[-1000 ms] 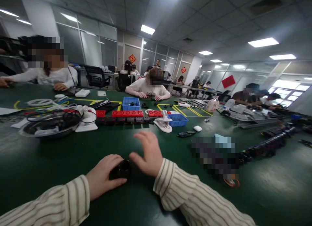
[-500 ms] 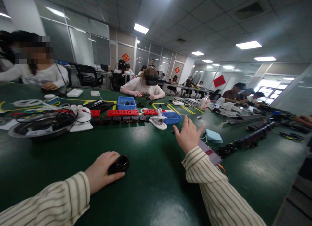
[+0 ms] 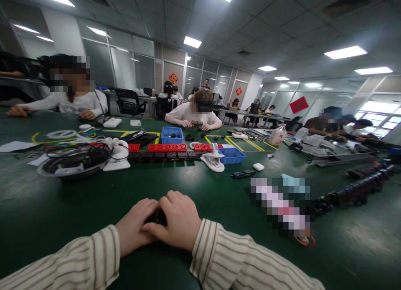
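In front of me, low over the green table (image 3: 103,206), my left hand (image 3: 136,225) is closed around the left side of a black round object with a hollow top (image 3: 159,217). My right hand (image 3: 181,219) closes over it from the other side, its fingers curled across the top. Both hands touch, and they cover most of the object, so its exact kind cannot be made out.
Ahead lie a white clip stand (image 3: 214,161), a blue basket (image 3: 234,155) and a row of red pieces (image 3: 167,147). A metal bowl (image 3: 46,171) with cables stands left. Black glasses (image 3: 242,174) and a small white case (image 3: 258,167) lie right. A co-worker (image 3: 194,110) sits opposite.
My right hand, spread open over the right side before, has come left and closed on the black round object. My left hand stays on it. The view has turned a little left.
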`<state>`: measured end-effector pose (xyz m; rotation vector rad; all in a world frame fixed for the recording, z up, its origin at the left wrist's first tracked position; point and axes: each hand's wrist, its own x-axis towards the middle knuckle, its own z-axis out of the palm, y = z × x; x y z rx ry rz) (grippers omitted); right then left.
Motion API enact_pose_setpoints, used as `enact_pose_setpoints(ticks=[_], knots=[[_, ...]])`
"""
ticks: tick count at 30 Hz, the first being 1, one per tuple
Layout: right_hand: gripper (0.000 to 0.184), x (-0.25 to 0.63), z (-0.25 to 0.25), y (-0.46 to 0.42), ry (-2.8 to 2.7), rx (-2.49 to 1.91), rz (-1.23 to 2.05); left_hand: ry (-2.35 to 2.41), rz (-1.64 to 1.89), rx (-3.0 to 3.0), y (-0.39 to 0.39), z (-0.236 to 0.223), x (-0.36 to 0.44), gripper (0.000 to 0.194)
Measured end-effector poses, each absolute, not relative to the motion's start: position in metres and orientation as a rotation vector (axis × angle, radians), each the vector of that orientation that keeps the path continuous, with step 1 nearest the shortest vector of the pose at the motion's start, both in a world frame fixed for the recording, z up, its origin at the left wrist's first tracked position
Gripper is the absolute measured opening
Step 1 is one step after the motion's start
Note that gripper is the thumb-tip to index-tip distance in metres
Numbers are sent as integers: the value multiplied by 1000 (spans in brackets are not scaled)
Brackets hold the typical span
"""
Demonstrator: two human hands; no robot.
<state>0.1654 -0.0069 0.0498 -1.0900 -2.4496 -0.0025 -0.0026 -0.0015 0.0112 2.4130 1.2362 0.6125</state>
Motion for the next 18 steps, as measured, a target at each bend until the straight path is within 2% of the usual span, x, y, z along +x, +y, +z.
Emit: enact_pose_setpoints(ticks=[8,13,16,18], knots=[[12,176,44,-23,-2503,-741,158,1062,536,2482,1,17,-6,23],[28,192,41,-43,-2414,-471,395,936,498,2522,-8,15,-1,41],[34,195,40,-49,-2358,-461,428,954,513,2524,-15,14,2,49],[35,194,39,-48,-2302,-515,405,1003,520,2528,-18,12,3,61]])
